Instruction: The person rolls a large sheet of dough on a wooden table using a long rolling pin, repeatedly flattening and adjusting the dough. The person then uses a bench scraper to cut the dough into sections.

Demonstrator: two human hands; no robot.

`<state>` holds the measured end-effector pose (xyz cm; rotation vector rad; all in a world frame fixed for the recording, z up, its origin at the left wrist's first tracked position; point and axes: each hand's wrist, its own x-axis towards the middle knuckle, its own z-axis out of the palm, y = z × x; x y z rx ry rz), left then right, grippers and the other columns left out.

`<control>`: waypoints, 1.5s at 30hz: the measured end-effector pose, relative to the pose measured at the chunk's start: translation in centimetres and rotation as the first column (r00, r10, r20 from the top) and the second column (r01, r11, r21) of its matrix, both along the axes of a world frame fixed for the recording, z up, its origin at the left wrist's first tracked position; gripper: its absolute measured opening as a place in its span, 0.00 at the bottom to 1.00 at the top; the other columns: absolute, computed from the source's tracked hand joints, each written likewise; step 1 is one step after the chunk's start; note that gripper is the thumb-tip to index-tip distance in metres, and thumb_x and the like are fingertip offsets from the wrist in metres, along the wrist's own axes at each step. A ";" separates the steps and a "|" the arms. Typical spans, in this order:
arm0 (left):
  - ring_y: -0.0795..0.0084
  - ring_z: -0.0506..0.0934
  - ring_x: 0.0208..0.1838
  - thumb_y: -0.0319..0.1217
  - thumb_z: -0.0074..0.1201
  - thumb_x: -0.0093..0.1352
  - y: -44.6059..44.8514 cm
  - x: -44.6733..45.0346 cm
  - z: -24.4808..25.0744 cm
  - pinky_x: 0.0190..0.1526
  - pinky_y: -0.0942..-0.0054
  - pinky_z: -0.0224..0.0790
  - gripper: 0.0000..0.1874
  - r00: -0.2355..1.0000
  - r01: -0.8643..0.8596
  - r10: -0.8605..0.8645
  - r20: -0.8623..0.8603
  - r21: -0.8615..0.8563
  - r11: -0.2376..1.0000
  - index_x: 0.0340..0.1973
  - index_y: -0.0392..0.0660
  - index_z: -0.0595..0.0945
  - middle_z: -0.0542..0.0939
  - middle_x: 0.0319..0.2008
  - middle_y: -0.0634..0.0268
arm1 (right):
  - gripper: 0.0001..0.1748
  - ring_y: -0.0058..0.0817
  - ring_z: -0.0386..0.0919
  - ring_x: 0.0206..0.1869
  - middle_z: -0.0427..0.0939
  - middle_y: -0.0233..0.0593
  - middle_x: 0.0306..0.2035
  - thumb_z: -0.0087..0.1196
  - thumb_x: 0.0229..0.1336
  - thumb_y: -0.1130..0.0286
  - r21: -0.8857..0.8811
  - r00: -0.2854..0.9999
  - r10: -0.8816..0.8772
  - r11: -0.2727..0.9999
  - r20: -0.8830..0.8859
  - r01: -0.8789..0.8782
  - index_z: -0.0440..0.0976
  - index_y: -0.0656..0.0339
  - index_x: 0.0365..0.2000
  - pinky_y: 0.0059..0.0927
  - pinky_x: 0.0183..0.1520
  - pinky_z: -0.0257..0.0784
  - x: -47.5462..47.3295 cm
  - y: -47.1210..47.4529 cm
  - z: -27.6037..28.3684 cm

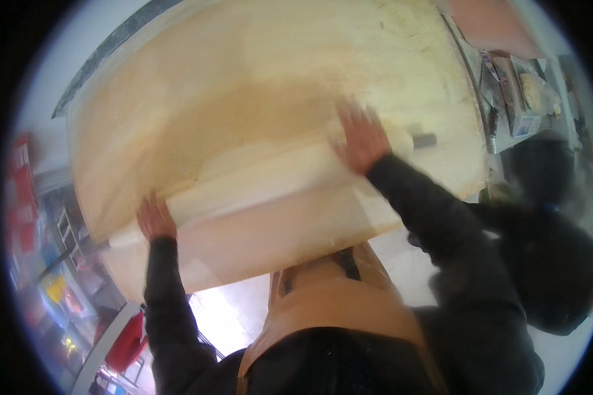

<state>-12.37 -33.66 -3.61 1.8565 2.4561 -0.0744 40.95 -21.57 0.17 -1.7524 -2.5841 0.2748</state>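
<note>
A long pale rolling pin [257, 182] lies slantwise across a wide wooden work board [276, 54], with a dark handle [424, 140] showing at its right end. My left hand [156, 217] rests flat near the pin's left end, fingers stretched forward. Over the right part of the pin is my right hand [360, 136], palm down with fingers spread and blurred. Neither hand closes around anything. What looks like a thin sheet of dough covers part of the board and the pin, but its edges are hard to make out.
Beside the board on the right, a shelf holds a box [519, 103] and bagged goods. A person in dark clothing [548, 256] is close to my right arm. Red packages [22, 197] and a red object [126, 340] appear at the left. My tan apron [336, 301] touches the board's near edge.
</note>
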 end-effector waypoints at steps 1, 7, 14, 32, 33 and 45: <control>0.53 0.64 0.73 0.39 0.47 0.72 -0.3 -0.9 -0.4 0.75 0.41 0.42 0.26 0.995 0.033 -0.036 -0.088 -0.042 0.999 0.66 0.48 0.73 0.72 0.67 0.54 | 0.47 0.49 0.53 0.75 0.57 0.55 0.73 0.51 0.62 0.42 -0.066 0.999 0.036 0.997 0.032 -0.034 0.55 0.64 0.70 0.55 0.76 0.45 0.7 -1.1 0.3; 0.49 0.62 0.75 0.42 0.35 0.78 -0.2 -4.1 -0.7 0.75 0.45 0.44 0.26 0.983 0.077 -0.099 0.156 0.138 0.987 0.68 0.45 0.70 0.69 0.70 0.51 | 0.49 0.47 0.55 0.75 0.60 0.54 0.72 0.56 0.60 0.44 -0.001 0.995 -0.077 0.997 -0.071 0.077 0.54 0.61 0.72 0.53 0.77 0.45 2.3 1.5 0.5; 0.48 0.63 0.74 0.44 0.36 0.79 -1.1 -6.8 -0.7 0.74 0.51 0.48 0.28 0.994 0.085 -0.085 -0.074 -0.012 0.996 0.70 0.44 0.68 0.68 0.71 0.51 | 0.49 0.50 0.58 0.73 0.62 0.55 0.70 0.55 0.60 0.41 -0.213 0.997 0.045 0.977 0.068 -0.030 0.54 0.61 0.72 0.53 0.76 0.47 4.6 -2.8 1.7; 0.50 0.62 0.75 0.46 0.30 0.80 -3.6 -15.4 -2.8 0.75 0.46 0.44 0.28 0.998 -0.053 0.048 0.042 0.134 0.990 0.68 0.44 0.70 0.69 0.70 0.52 | 0.45 0.53 0.63 0.70 0.68 0.56 0.66 0.55 0.62 0.44 -0.028 0.987 -0.158 0.987 0.035 0.159 0.57 0.62 0.70 0.53 0.74 0.52 6.2 0.2 0.6; 0.50 0.61 0.75 0.47 0.29 0.80 -5.3 -15.0 -2.7 0.75 0.45 0.43 0.29 1.000 -0.008 0.011 -0.016 0.169 0.986 0.68 0.45 0.70 0.69 0.70 0.53 | 0.48 0.53 0.60 0.72 0.65 0.57 0.68 0.58 0.58 0.45 0.073 0.994 -0.084 0.994 0.065 0.079 0.56 0.61 0.71 0.58 0.75 0.49 7.0 -2.8 0.2; 0.49 0.72 0.66 0.46 0.34 0.80 14.2 -21.1 -2.6 0.67 0.39 0.57 0.26 0.967 0.189 -0.149 -0.206 0.188 0.964 0.62 0.44 0.76 0.77 0.61 0.51 | 0.34 0.48 0.77 0.55 0.81 0.54 0.48 0.46 0.68 0.41 -0.238 0.960 -0.264 0.942 -0.092 0.236 0.77 0.63 0.53 0.42 0.61 0.68 11.2 20.9 -0.6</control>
